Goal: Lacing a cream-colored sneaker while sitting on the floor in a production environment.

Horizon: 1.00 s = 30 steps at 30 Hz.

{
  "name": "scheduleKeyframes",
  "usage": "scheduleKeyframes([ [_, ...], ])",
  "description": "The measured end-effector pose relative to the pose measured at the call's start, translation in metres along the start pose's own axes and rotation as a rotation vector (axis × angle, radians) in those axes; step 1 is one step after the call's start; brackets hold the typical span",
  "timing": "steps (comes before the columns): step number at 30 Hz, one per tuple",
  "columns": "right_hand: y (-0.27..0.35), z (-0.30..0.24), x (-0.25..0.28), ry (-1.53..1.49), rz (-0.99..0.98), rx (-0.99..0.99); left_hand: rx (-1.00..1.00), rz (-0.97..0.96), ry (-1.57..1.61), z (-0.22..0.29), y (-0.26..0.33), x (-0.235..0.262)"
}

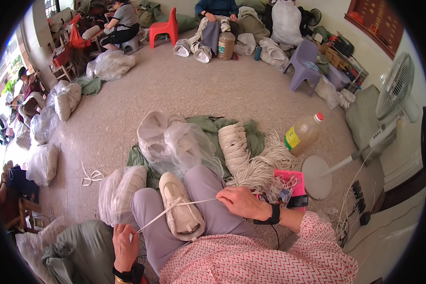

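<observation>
A cream sneaker rests on my lap between my thighs, its toe pointing away from me. A pale shoelace crosses over the shoe and stretches out to both sides. My left hand pinches one end low on the left, beside my knee. Up and to the right, my right hand grips the other end, with the fingers closed. Both lengths look taut. Just past my knees stand stacked cream shoe parts and a heap of loose laces.
Clear plastic bags of shoes lie ahead on green cloth; another bag sits by my left knee. On the right are a pink basket, a large bottle and a standing fan. Several people sit farther off among bags.
</observation>
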State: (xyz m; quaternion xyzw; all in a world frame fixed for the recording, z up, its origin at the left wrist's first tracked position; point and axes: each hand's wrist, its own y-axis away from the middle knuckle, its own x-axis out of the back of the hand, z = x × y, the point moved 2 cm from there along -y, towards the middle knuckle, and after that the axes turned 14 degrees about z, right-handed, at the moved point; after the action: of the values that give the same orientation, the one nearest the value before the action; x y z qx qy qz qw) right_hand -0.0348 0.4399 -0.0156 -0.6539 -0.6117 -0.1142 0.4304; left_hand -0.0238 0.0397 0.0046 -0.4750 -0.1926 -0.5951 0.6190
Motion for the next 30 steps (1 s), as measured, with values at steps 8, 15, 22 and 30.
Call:
scheduleKeyframes([
  [8,0.001,0.007,0.014,-0.003,0.048,0.003,0.036,0.187,-0.151,-0.023,0.009,0.003],
  [15,0.002,0.016,0.037,0.054,0.087,-0.047,0.166,0.188,-0.244,-0.051,0.008,0.019],
  [22,0.018,0.046,0.053,0.119,0.086,-0.212,0.279,0.295,-0.158,-0.066,0.001,0.027],
  [30,0.021,0.077,0.066,0.141,-0.001,-0.332,0.394,0.313,-0.096,-0.080,-0.002,0.069],
])
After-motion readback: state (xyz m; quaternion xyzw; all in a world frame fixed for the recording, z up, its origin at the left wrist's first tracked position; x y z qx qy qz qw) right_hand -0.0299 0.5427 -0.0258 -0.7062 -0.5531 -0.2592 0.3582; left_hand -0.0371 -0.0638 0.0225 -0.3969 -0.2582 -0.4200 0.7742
